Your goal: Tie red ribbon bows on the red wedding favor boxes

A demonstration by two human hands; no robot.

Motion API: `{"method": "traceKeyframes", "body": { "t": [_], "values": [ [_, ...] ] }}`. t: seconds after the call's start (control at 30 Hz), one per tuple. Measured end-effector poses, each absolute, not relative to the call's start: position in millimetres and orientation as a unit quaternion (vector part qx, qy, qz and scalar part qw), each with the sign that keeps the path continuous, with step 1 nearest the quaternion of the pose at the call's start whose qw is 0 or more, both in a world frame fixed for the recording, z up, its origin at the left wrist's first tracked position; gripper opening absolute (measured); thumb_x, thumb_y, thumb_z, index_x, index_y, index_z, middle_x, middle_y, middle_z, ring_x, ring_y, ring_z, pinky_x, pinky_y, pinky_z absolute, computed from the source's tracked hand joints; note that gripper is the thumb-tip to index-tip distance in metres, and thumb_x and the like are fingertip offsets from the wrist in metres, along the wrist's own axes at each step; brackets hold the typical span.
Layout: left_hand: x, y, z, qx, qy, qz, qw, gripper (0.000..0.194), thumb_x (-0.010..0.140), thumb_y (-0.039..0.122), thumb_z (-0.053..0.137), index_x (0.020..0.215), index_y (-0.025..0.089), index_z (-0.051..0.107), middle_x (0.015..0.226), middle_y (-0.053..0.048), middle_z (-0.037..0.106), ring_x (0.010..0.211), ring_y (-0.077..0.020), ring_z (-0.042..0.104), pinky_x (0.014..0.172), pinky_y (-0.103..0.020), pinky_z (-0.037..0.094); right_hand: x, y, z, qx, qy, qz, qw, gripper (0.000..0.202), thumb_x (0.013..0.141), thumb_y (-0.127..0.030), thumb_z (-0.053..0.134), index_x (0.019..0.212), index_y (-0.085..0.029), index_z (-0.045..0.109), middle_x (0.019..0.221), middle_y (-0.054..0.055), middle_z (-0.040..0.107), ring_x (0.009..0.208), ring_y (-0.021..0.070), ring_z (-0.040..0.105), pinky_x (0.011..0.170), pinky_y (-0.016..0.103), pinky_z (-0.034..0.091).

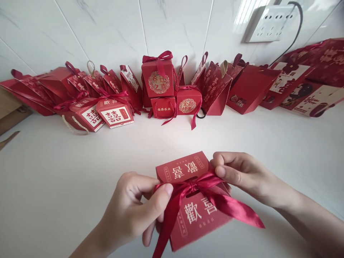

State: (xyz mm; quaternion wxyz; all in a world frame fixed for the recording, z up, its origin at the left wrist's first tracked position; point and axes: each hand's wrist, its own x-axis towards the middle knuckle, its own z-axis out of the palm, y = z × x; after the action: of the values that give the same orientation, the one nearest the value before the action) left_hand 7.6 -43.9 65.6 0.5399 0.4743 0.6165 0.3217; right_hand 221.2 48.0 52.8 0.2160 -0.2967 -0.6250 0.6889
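A red gift box (200, 229) with white characters lies on the white table in front of me. Across its top runs a dark red ribbon (233, 206), tied in a bow with its knot at the middle and two long tails. My left hand (145, 204) pinches the bow's left loop between thumb and fingers, at the box's left side. On the right, my right hand (233, 170) pinches the other loop near the box's upper right edge. Some fingers of both hands are hidden behind the box and ribbon.
Several red gift boxes stand in a row along the tiled wall, among them stacked boxes (164, 107) in the middle and a pair (116, 116) at left. A socket panel (271, 23) with a black cable hangs at upper right. A wooden object (9, 140) lies far left.
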Motion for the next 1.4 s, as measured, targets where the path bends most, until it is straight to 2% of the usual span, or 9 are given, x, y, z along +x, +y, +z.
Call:
{"method": "traceKeyframes", "body": {
  "t": [0.5,0.63,0.73,0.8,0.87,0.9,1.03,1.23,1.4],
  "values": [
    [9.8,-48.9,59.4,0.563,0.626,0.355,0.406,0.047,0.084,0.038,0.042,0.040,0.022,0.034,0.027,0.004,0.039,0.021,-0.0080,0.038,0.030,-0.022,0.025,214.9,50.5,32.8,-0.244,-0.498,0.801,0.225,0.043,0.084,-0.040,0.063,0.059,-0.018,0.035,0.054,-0.007,0.034,0.049,0.0054,0.028,0.047,0.021,0.020],
    [10.8,-48.2,59.6,0.578,0.613,0.380,0.381,0.046,0.084,0.034,0.045,0.041,0.021,0.033,0.029,0.005,0.035,0.023,-0.0066,0.037,0.030,-0.020,0.027,220.2,51.5,39.4,-0.312,-0.592,0.712,0.213,0.041,0.085,-0.047,0.060,0.061,-0.018,0.043,0.055,-0.005,0.041,0.050,0.0069,0.032,0.049,0.022,0.025],
    [12.4,-47.7,61.2,0.586,0.598,0.404,0.370,0.048,0.085,0.034,0.045,0.041,0.019,0.032,0.029,0.006,0.034,0.024,-0.0053,0.035,0.029,-0.018,0.026,223.9,46.6,50.6,-0.361,-0.662,0.579,0.310,0.039,0.086,-0.053,0.055,0.068,-0.019,0.051,0.061,-0.002,0.045,0.055,0.0104,0.039,0.050,0.024,0.032],
    [13.9,-47.7,62.7,0.585,0.588,0.412,0.376,0.050,0.086,0.034,0.044,0.041,0.018,0.031,0.030,0.006,0.034,0.025,-0.0042,0.034,0.030,-0.016,0.025,224.1,37.8,59.8,-0.358,-0.705,0.453,0.413,0.032,0.089,-0.049,0.053,0.074,-0.021,0.053,0.067,0.000,0.050,0.061,0.0134,0.046,0.052,0.025,0.037],
    [15.2,-47.9,64.3,0.572,0.589,0.412,0.395,0.049,0.086,0.034,0.044,0.041,0.017,0.032,0.031,0.006,0.034,0.026,-0.0037,0.034,0.030,-0.015,0.024,221.3,25.7,68.4,-0.312,-0.769,0.332,0.449,0.015,0.089,-0.033,0.055,0.080,-0.022,0.055,0.073,0.002,0.054,0.069,0.0156,0.051,0.057,0.027,0.042],
    [15.8,-47.9,65.0,0.562,0.591,0.411,0.408,0.049,0.085,0.035,0.044,0.041,0.017,0.033,0.031,0.006,0.035,0.026,-0.0037,0.034,0.030,-0.015,0.024,218.6,19.6,71.9,-0.282,-0.809,0.277,0.434,0.004,0.087,-0.024,0.057,0.085,-0.022,0.057,0.077,0.003,0.056,0.073,0.0164,0.053,0.061,0.027,0.044],
    [17.0,-47.5,67.8,0.520,0.594,0.409,0.457,0.046,0.083,0.037,0.046,0.041,0.018,0.036,0.032,0.006,0.035,0.027,-0.0046,0.034,0.030,-0.016,0.025,203.8,3.0,79.6,-0.215,-0.911,0.127,0.328,0.024,0.085,-0.011,0.057,0.107,-0.019,0.061,0.094,0.008,0.059,0.083,0.0196,0.054,0.068,0.032,0.046],
    [17.0,-47.1,70.4,0.501,0.603,0.400,0.474,0.044,0.081,0.036,0.047,0.042,0.019,0.038,0.031,0.006,0.036,0.027,-0.0049,0.033,0.031,-0.018,0.025,195.1,8.4,82.5,-0.169,-0.932,0.136,0.289,0.015,0.090,-0.010,0.050,0.086,-0.015,0.064,0.088,0.007,0.061,0.079,0.0162,0.054,0.072,0.033,0.045],
    [14.0,-45.9,63.5,0.569,0.600,0.401,0.395,0.045,0.082,0.031,0.046,0.043,0.019,0.028,0.036,0.006,0.029,0.034,-0.0052,0.029,0.033,-0.019,0.024,200.0,20.8,68.9,-0.103,-0.911,0.207,0.341,0.008,0.082,-0.007,0.055,0.082,-0.014,0.059,0.089,0.008,0.059,0.081,0.0163,0.055,0.073,0.034,0.047]
  ]
}}
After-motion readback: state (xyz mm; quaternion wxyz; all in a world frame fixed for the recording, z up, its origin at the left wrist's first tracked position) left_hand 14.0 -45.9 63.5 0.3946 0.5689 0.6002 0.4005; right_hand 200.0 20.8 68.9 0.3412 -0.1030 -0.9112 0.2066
